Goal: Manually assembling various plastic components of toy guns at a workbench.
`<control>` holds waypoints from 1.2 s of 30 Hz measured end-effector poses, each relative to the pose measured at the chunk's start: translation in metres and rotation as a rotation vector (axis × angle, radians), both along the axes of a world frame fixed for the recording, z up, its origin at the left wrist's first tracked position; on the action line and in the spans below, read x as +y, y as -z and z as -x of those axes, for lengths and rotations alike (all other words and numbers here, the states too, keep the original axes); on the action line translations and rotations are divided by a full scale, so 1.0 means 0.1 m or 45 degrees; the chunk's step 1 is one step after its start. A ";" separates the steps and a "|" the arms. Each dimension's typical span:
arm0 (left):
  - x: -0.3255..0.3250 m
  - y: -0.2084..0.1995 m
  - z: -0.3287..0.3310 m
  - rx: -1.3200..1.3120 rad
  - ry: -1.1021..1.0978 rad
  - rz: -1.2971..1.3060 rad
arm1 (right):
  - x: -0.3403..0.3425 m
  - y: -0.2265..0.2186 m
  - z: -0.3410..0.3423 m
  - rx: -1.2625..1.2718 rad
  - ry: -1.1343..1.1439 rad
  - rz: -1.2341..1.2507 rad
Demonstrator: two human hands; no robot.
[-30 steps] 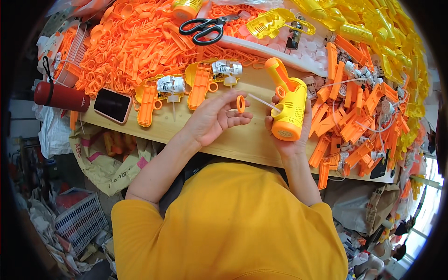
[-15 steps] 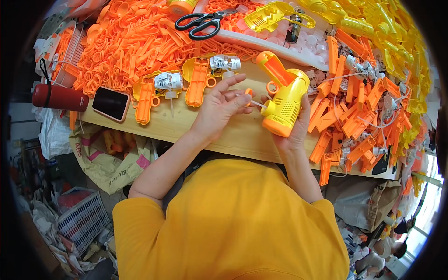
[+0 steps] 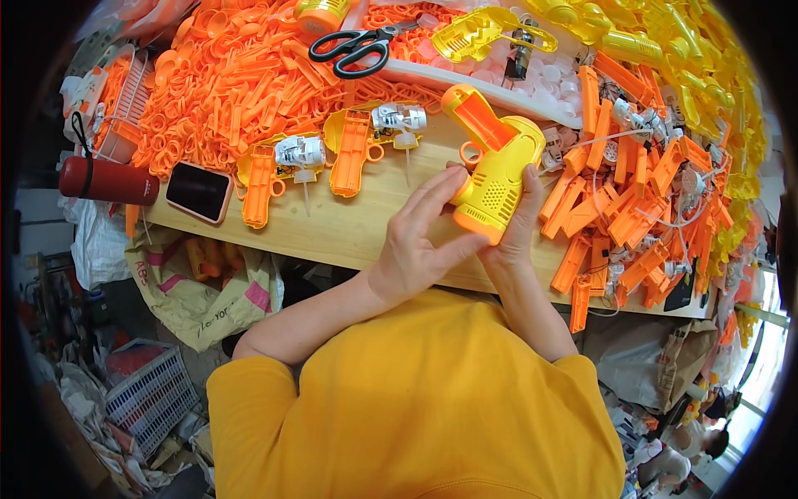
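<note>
A yellow and orange toy gun [image 3: 499, 179] is held over the near part of the table, its orange handle pointing up and to the left. My right hand [image 3: 517, 229] grips it from the right and below. My left hand [image 3: 428, 229] closes on the gun's left side, fingertips on the nozzle end and thumb near the orange lower end. Those fingers hide the nozzle tip. Left of my hands lie two half-open toy guns, one nearer [image 3: 353, 154] and one farther left [image 3: 259, 187]; both show white mechanisms and orange handles.
A heap of orange parts [image 3: 224, 91] covers the back left. Black-handled scissors [image 3: 357, 50] rest near a white tray [image 3: 465, 79]. Orange handles with wires [image 3: 615, 191] pile up at right, before yellow shells [image 3: 698, 83]. A phone [image 3: 198, 191] and red bottle [image 3: 108, 180] lie left.
My left hand has moved right onto the gun's nozzle end. The small orange ring piece and thin tube it had at its fingers are now hidden. The gun has shifted slightly left.
</note>
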State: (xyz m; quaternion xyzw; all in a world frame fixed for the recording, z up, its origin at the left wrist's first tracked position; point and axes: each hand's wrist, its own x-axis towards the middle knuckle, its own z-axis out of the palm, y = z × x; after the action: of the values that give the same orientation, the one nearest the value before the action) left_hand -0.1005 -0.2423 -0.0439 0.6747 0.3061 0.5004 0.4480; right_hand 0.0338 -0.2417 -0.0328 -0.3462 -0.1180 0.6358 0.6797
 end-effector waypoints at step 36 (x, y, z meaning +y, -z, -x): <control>0.16 -0.32 -0.18 0.284 -0.226 -0.486 | 0.21 -0.04 0.05 0.361 -0.040 -0.183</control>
State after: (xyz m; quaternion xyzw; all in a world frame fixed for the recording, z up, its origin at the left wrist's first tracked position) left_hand -0.0828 -0.2266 -0.0117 0.7686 0.3116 0.5091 0.2301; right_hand 0.0286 -0.2207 -0.0292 -0.2016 -0.0713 0.6786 0.7026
